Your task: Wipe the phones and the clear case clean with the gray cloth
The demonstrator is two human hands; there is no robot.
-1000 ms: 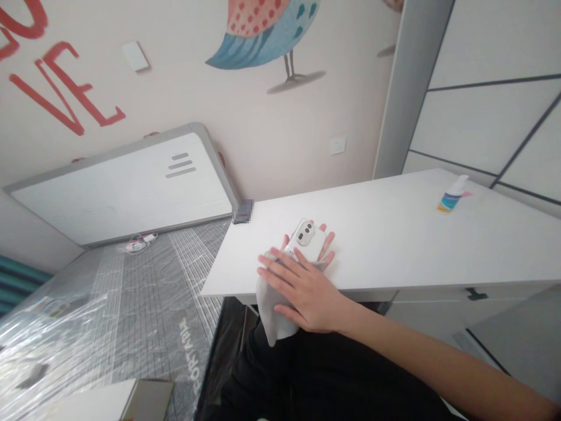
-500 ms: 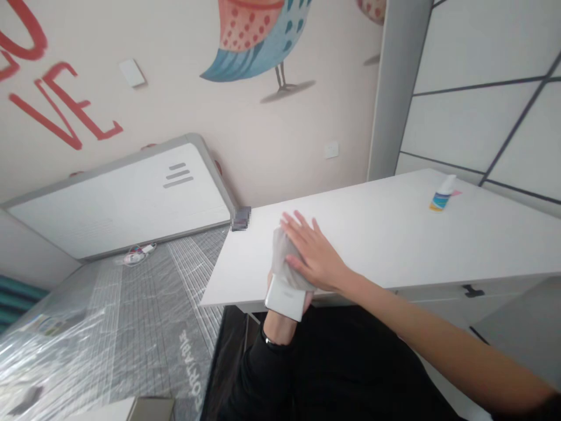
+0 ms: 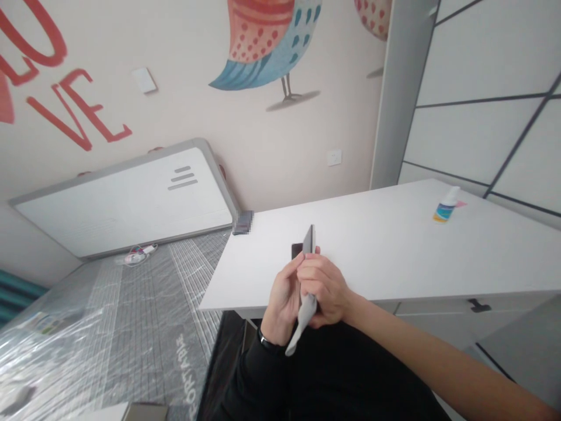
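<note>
My left hand (image 3: 283, 301) holds a white phone (image 3: 309, 241) upright and edge-on over the near edge of the white desk (image 3: 394, 245). My right hand (image 3: 324, 286) is closed around a grey cloth (image 3: 301, 318) and pressed against the phone's lower part. The cloth's tail hangs down below both hands. A dark watch band shows on my left wrist.
A small spray bottle (image 3: 445, 204) with a coloured label stands at the desk's far right. A plastic-wrapped mattress (image 3: 131, 316) lies to the left with a white headboard (image 3: 127, 199) behind it. A small dark object (image 3: 242, 223) sits at the desk's far left corner.
The phone lay flat in my left hand while my right hand rubbed the cloth across its back. Now it is turned up on edge, with the cloth bunched in my right fist.
</note>
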